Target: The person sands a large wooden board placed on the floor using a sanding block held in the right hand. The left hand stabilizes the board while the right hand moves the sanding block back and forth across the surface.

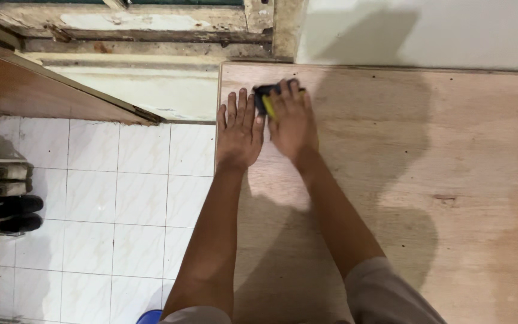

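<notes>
Right hand point(293, 119) grips black-yellow tool point(267, 98) near plywood sheet point(391, 180) corner; left hand point(239, 129) flat, fingers spread, at left edge; open board rightward.

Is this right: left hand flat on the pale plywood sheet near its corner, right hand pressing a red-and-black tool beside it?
Not quite. The head view shows the small tool under the right hand is yellow and black, not red. The left hand does lie flat on the pale plywood sheet near its corner.
</notes>
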